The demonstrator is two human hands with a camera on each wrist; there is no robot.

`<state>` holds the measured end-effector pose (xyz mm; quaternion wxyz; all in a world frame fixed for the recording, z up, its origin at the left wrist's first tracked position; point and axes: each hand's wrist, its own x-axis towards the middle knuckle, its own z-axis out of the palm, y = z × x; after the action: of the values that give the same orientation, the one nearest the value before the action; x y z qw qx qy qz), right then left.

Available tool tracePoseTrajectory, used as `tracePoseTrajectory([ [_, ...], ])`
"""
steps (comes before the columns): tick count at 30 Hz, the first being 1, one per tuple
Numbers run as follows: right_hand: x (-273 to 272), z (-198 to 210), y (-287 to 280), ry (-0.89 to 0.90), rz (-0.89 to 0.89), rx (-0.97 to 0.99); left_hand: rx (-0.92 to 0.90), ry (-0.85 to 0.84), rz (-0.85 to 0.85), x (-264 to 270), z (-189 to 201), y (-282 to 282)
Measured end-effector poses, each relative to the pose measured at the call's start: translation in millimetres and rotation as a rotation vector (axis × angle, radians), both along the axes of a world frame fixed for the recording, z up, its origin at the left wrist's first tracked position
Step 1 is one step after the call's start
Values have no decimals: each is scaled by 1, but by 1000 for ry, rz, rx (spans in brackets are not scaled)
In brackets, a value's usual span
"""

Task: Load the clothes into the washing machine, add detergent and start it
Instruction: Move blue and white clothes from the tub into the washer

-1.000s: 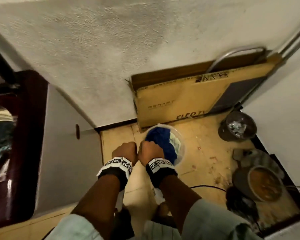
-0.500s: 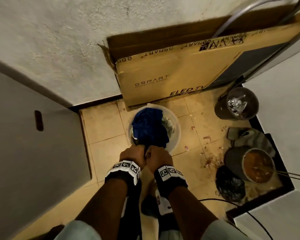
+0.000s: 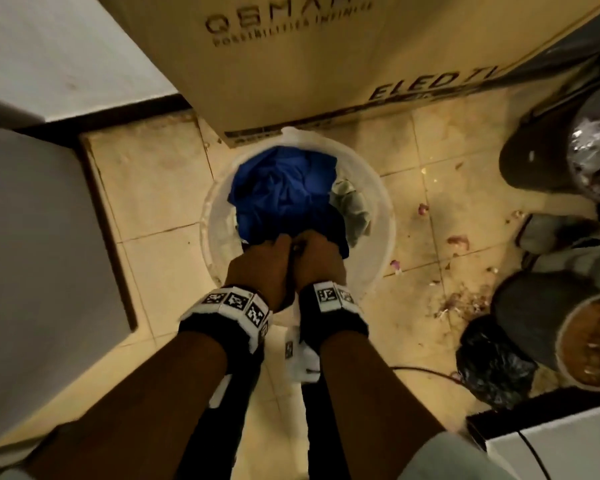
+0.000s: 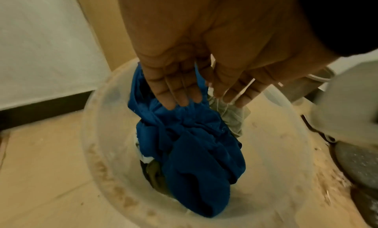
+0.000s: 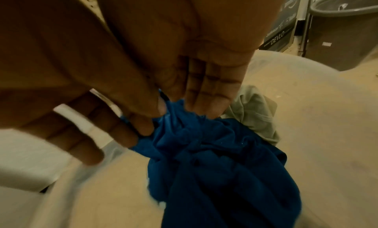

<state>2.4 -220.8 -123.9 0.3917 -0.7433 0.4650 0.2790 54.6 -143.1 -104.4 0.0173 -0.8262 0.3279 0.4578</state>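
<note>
Both hands, the left hand point(image 3: 261, 268) and right hand point(image 3: 321, 259), reach side by side into a clear plastic basin point(image 3: 378, 237) on the floor, fingers closing on blue clothes point(image 3: 284, 192). Loading is just starting; next, lift the bundle toward the washing machine.

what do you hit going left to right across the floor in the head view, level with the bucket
white appliance side → bare floor tiles → clear plastic bucket with blue cloth and pale green cloth → scattered onion peels → grey cloth bundle
</note>
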Motion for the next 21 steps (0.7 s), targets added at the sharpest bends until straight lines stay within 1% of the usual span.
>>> tracePoseTrajectory([
  [2,6,-28,-25,-49,-133,-95,-8,5,77,-5,-25,-5],
  [4,17,-53,-52,-81,-220,-183,0,19,144,-9,-45,-5],
  [5,24,-64,-64,-96,-267,-177,13,35,169,-10,-51,-3],
  [7,39,-81,-80,-136,-342,-99,46,73,207,-10,-59,3],
  [9,52,-84,-87,-170,-324,-66,64,83,249,-5,-60,11],
  [11,58,-77,-84,-199,-246,-118,50,57,290,2,-55,15],
  [13,56,-63,-73,-214,-163,-139,-25,13,356,10,-47,16],
  [15,50,-44,-58,-266,-66,-46,-125,-26,419,19,-38,16],
  [17,41,-22,-39,-308,9,115,-185,-41,439,26,-29,13],
  [19,25,-6,-16,-309,-49,263,-235,-34,421,25,-22,12],
  [21,9,11,2,-306,-248,413,-273,21,403,21,-13,15],
])
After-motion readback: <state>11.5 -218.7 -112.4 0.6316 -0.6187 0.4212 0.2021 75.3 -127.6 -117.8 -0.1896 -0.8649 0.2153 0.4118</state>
